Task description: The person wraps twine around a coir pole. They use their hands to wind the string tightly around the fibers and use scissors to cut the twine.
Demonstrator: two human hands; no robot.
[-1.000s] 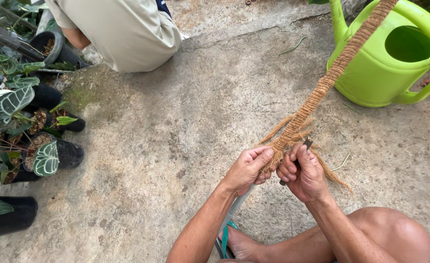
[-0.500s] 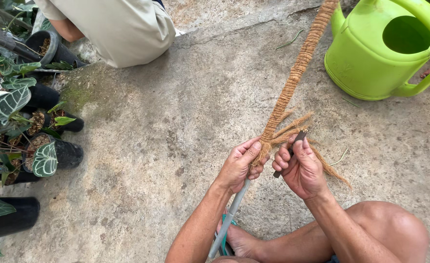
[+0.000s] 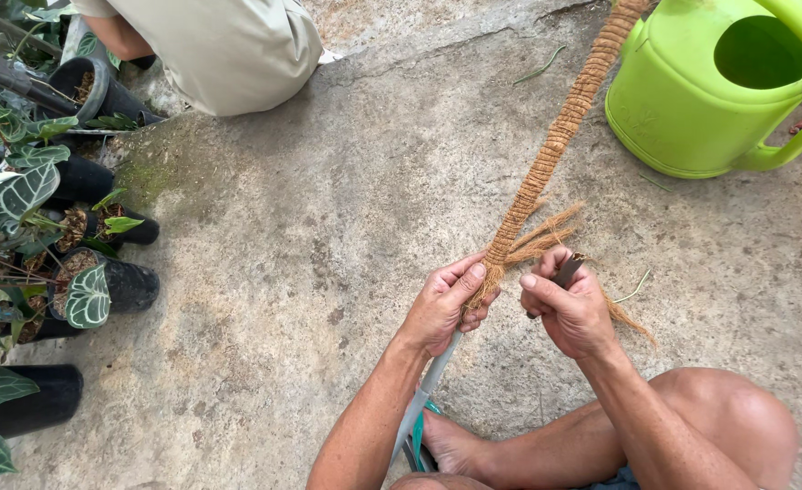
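Observation:
A long pole wrapped in brown coir rope (image 3: 560,136) slants from the top right down to my hands. Its bare grey lower end (image 3: 430,381) runs on toward my foot. My left hand (image 3: 444,303) grips the pole where the wrapping ends. My right hand (image 3: 568,307) is closed on a small dark tool (image 3: 568,270) and on loose coir strands (image 3: 546,232) that fan out beside the pole. More loose fibre (image 3: 628,319) trails out past my right hand.
A lime green watering can (image 3: 718,91) stands at the top right. Black pots with veined green leaves (image 3: 83,290) line the left edge. Another person in light clothes (image 3: 224,50) crouches at the top left. My bare knee (image 3: 728,426) and foot (image 3: 451,445) rest on the concrete.
My hands have stayed on the pole's wrapped end. The view has shifted a little, so the watering can and crouching person sit nearer the top edge. My right hand has closed in slightly on the strands.

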